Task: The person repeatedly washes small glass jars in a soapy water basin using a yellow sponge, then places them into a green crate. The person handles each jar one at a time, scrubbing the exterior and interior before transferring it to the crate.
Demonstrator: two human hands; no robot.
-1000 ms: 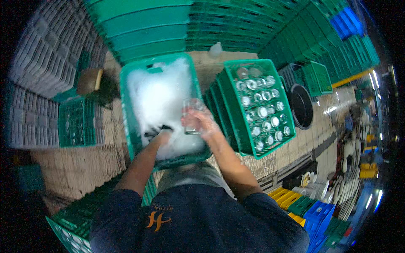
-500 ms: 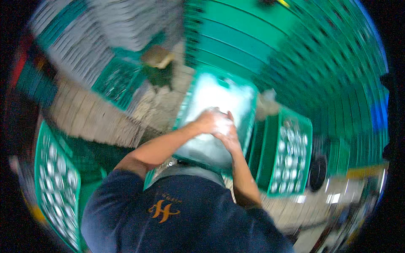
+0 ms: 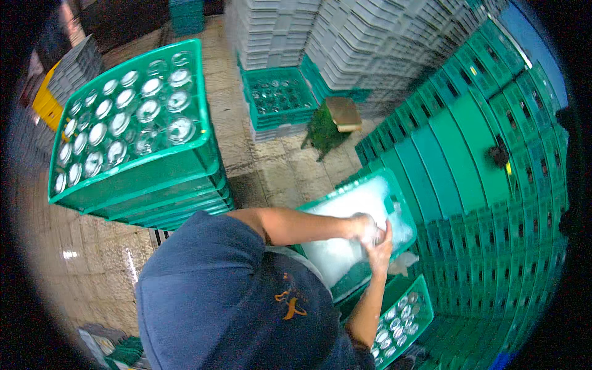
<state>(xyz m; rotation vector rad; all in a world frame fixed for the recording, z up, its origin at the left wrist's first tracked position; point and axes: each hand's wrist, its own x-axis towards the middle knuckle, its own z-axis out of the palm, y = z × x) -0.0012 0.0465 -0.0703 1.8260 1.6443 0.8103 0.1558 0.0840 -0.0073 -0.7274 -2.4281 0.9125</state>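
Observation:
Over a green tub (image 3: 408, 208) heaped with white suds (image 3: 330, 250), my two hands come together. My left hand (image 3: 356, 227) and my right hand (image 3: 381, 250) are closed around a small, foam-covered glass (image 3: 370, 232). Foam and blur hide much of its outline. Suds cling to my right hand and wrist. Just below the tub on the right is a green crate (image 3: 425, 308) holding several clear glasses (image 3: 394, 327). A pale, crumpled thing (image 3: 404, 264) lies between that crate and the tub.
A tall stack of green crates (image 3: 154, 188) stands left, its top one filled with glasses (image 3: 120, 123). Another crate of glasses (image 3: 280, 92) sits farther off, near a green stool (image 3: 327, 129) with a brown top. Grey crate stacks (image 3: 277, 31) rise behind; green crates (image 3: 456, 160) wall the right.
The view has swung left, so the tub and my hands now appear farther right and lower. The left crate stack has come fully into sight. Both hands stay together over the suds.

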